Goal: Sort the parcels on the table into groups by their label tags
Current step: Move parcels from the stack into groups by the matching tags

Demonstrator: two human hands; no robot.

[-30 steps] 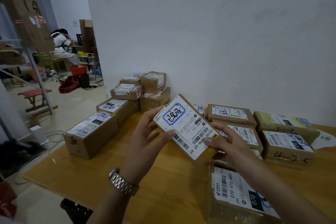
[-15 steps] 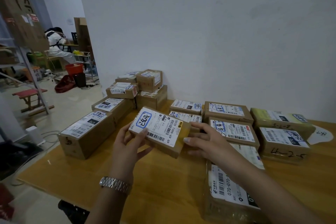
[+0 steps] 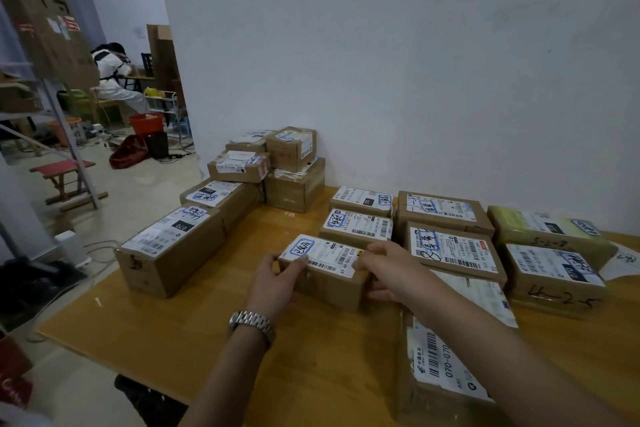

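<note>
A small brown parcel (image 3: pixel 329 283) with a white label and a blue-framed handwritten tag rests on the wooden table (image 3: pixel 214 333). My left hand (image 3: pixel 273 283) grips its left end and my right hand (image 3: pixel 388 267) grips its right end. It sits just in front of two similar small parcels (image 3: pixel 356 227) lined up toward the wall. A long parcel (image 3: pixel 173 253) lies at the table's left edge. More labelled parcels (image 3: pixel 453 248) lie to the right, and a large one (image 3: pixel 440 378) sits under my right forearm.
A stack of several boxes (image 3: pixel 277 170) stands at the table's back left against the white wall. Off the table to the left are a metal shelf (image 3: pixel 65 128), a red stool (image 3: pixel 62 173) and a seated person (image 3: pixel 114 76) in the far room.
The parcel came down from a raised, tilted position in front of me to lie flat on the table in front of the two small parcels. Both hands stayed on its ends.
</note>
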